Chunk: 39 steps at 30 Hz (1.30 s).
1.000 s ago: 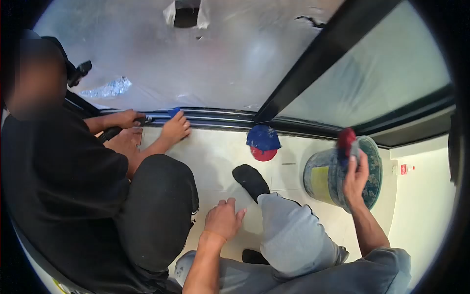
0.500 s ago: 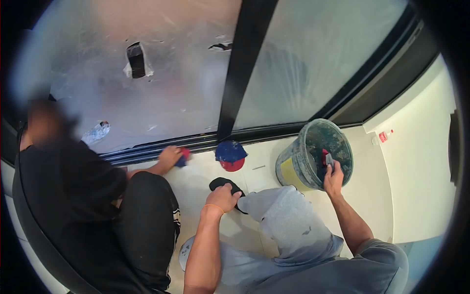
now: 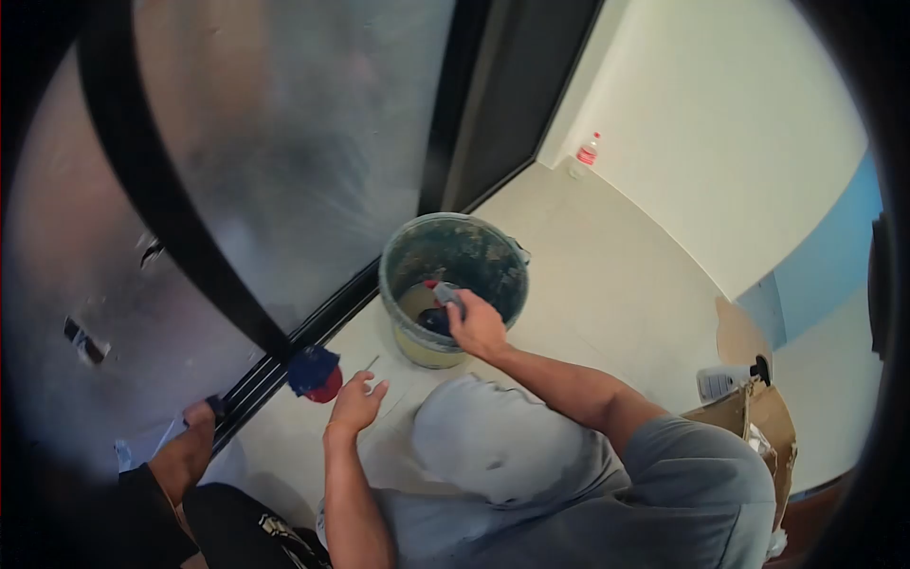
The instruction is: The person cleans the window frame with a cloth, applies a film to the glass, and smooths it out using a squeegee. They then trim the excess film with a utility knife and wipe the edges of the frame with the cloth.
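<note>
Right hand [image 3: 480,328] lowered into bucket [image 3: 495,258], fingers [image 3: 460,316] curled

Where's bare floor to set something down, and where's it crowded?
Widest free patch: the floor right of the bucket, bordered by the white wall, bottle and cardboard box. Crowded: near the door track, with the blue-and-red item, left hand and co-worker's hand; also the bucket's mouth, around the right hand.

Well beyond the right hand's fingers [image 3: 458,324] and to their right, a red-capped bottle [image 3: 588,151] sits by the white wall [image 3: 730,104]; farther right of them, a black-topped bottle [image 3: 722,383] is near torn cardboard [image 3: 779,424].
</note>
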{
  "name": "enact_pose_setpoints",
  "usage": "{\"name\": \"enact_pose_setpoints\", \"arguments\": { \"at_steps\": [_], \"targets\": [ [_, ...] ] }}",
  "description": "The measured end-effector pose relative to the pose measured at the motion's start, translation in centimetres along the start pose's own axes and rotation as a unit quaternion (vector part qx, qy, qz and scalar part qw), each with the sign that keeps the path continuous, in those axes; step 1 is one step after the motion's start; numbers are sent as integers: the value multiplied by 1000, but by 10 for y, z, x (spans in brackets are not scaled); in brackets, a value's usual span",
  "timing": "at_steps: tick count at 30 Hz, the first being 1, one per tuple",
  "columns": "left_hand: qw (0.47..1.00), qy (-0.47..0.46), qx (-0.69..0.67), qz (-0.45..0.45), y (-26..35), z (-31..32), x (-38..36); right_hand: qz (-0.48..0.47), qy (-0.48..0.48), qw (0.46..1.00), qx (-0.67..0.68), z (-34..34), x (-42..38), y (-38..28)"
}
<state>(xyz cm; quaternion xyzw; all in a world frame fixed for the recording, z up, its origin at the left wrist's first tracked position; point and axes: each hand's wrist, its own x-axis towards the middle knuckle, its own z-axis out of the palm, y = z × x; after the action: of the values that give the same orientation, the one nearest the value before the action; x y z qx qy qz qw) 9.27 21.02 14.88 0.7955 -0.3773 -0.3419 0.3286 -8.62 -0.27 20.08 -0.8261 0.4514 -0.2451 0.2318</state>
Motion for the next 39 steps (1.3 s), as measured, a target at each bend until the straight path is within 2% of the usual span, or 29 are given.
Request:
{"name": "enact_pose_setpoints", "arguments": {
  "at_steps": [3, 7, 8, 10, 12, 14, 16, 19, 20, 23, 24, 27, 30, 33, 36, 39],
  "targets": [
    [998, 8, 51, -33, -19, 3, 12, 19, -36, 999, 20, -7, 5, -7],
    [1000, 11, -12, -6, -14, 8, 24, 85, -158, 981, 78, -10, 18, 18],
    [1000, 1, -5, -2, -16, 11, 22, 72, -109, 979, 155, -9, 19, 29],
    [1000, -19, 8, -20, -30, 19, 19, 181, -60, 893, 409, -25, 24, 37],
    [998, -28, 24, -49, -56, 23, 11, 99, 38, 931, 350, -57, 31, 49],
    [995, -41, 58, -76, -58, 21, 5, 68, 105, 949, 291, -92, 45, 64],
    [994, -40, 60, -87, -60, 18, 4, -71, 189, 970, 133, -116, 60, 80],
    [993, -27, 40, -103, -49, 17, -4, -121, 197, 973, -14, -126, 67, 84],
    [993, -21, 32, -109, -45, 16, -6, -117, 120, 981, -102, -127, 65, 89],
    [992, -22, 33, -121, -44, 15, -6, -49, -35, 985, -159, -92, 53, 106],
    [992, -21, 41, -120, -39, 14, -5, -71, -52, 979, -185, -93, 52, 108],
    [990, -15, 51, -131, -28, 12, -14, -45, -47, 983, -172, -100, 54, 104],
    [991, 0, 31, -132, -28, 13, -12, -30, -12, 995, -99, -108, 55, 102],
    [990, 7, 12, -138, -37, 21, -15, -23, -6, 995, -97, -117, 56, 101],
    [990, 24, -17, -136, -43, 30, -14, -59, -8, 990, -125, -118, 55, 111],
    [991, 52, -52, -115, -39, 37, -11, -105, 39, 991, -68, -119, 61, 115]
  ]
}}
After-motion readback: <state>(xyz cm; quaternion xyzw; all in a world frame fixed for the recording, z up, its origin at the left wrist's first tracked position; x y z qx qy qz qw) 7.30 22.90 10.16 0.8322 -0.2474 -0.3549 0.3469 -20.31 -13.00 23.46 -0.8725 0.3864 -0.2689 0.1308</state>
